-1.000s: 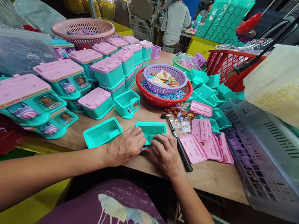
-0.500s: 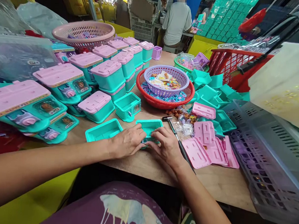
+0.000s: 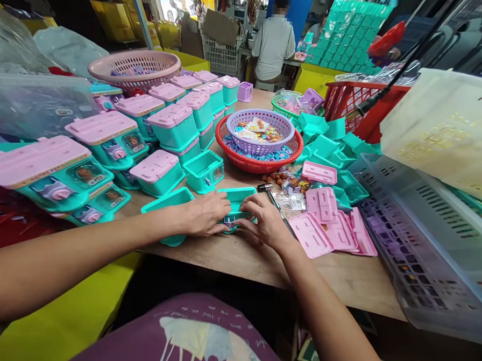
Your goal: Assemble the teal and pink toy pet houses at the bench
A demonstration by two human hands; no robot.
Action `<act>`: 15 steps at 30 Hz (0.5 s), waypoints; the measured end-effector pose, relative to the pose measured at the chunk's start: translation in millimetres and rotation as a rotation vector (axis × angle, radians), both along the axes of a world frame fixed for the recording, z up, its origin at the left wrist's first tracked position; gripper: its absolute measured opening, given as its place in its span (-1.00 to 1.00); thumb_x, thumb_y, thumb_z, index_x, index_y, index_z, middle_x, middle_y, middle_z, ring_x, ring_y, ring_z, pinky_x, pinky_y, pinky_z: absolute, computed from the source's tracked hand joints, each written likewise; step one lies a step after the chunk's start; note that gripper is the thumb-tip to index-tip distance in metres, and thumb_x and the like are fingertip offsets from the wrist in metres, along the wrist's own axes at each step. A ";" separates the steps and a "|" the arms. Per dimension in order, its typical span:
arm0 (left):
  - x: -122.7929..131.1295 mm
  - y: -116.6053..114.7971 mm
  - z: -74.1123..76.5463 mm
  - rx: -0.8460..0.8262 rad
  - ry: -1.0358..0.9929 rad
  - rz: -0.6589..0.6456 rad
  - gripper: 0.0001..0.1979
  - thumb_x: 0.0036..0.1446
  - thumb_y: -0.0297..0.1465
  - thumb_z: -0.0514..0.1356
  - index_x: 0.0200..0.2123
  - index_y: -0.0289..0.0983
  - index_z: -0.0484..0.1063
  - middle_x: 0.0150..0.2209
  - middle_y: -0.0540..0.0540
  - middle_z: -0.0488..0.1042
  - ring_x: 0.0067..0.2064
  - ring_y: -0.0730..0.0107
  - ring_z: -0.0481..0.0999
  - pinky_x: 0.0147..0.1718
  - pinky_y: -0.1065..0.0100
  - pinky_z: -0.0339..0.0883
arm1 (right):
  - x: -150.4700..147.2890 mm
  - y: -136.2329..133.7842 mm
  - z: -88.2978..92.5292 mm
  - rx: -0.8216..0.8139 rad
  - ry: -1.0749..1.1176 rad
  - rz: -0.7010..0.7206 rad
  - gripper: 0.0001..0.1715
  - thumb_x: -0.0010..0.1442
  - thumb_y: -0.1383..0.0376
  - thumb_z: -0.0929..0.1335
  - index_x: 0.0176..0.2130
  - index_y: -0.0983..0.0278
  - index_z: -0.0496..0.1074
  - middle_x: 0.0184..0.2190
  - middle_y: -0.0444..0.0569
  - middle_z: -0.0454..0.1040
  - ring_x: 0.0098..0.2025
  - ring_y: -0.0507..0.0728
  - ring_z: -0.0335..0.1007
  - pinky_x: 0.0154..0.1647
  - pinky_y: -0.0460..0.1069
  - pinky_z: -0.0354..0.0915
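Note:
A teal open box [image 3: 237, 197] stands at the table's front, held from both sides. My left hand [image 3: 207, 214] is closed on its left side, with the fingers on the rim. On the right side my right hand [image 3: 265, 217] grips it, thumb low at the front. Between the hands a small purplish part shows on the box's front face. Another teal open box [image 3: 171, 199] lies under and beyond my left wrist. Just right of my right hand is a hammer [image 3: 278, 205], its head pointing away from me.
Teal boxes with pink lids [image 3: 167, 124] are stacked at the left. A red basket [image 3: 261, 166] holds a purple basket [image 3: 259, 146] of small parts. Pink lids [image 3: 311, 235] and teal boxes [image 3: 327, 151] lie right, beside a clear crate [image 3: 436, 234]. A person [image 3: 273, 45] sits behind.
The view has shifted slightly. Both hands stay on the box, and its front with the purplish part now shows more between them.

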State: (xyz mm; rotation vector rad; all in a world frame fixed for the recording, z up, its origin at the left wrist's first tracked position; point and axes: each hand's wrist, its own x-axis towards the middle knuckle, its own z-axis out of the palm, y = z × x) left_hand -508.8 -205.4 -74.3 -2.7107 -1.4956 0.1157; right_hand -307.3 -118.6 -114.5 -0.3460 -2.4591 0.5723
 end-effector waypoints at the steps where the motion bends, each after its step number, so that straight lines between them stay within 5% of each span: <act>1: 0.8 1.1 -0.2 -0.019 0.002 0.000 -0.71 0.26 -0.19 0.08 -0.27 -0.30 0.41 -0.24 -0.21 0.48 -0.11 0.12 0.40 -0.16 0.20 0.30 | -1.1 0.5 -0.1 0.013 -0.010 -0.006 -0.72 0.24 0.09 0.36 -0.22 0.26 0.41 -0.22 0.03 0.40 -0.20 0.13 0.32 -0.19 0.01 0.32; 8: -0.7 4.8 -1.0 -0.063 0.003 -0.007 -0.71 0.26 -0.19 0.10 -0.28 -0.30 0.43 -0.27 -0.19 0.48 -0.15 0.17 0.41 -0.21 0.24 0.29 | -1.3 1.4 3.9 0.104 -0.025 -0.032 -0.71 0.22 0.10 0.39 -0.15 0.24 0.41 -0.16 0.05 0.41 -0.15 0.16 0.35 -0.13 0.06 0.34; 11: 3.7 -4.9 -3.7 0.097 0.019 0.004 -0.76 0.23 -0.24 0.15 -0.27 -0.32 0.43 -0.27 -0.19 0.49 -0.10 0.11 0.39 -0.16 0.17 0.27 | 13.2 -14.7 -1.0 0.171 0.087 -0.234 -0.57 0.18 0.13 0.42 0.01 0.20 0.36 0.02 0.11 0.35 0.05 0.25 0.27 0.04 0.18 0.29; 15: 22.3 -24.0 -8.5 0.305 0.117 -0.014 -0.87 0.22 -0.50 0.10 -0.39 -0.32 0.39 -0.38 -0.14 0.44 -0.22 0.14 0.38 -0.16 0.08 0.24 | 36.7 -47.1 -20.3 0.061 0.153 -0.484 -0.66 0.25 0.27 0.37 0.02 0.20 0.31 -0.17 0.04 0.37 -0.13 0.18 0.32 -0.11 0.11 0.34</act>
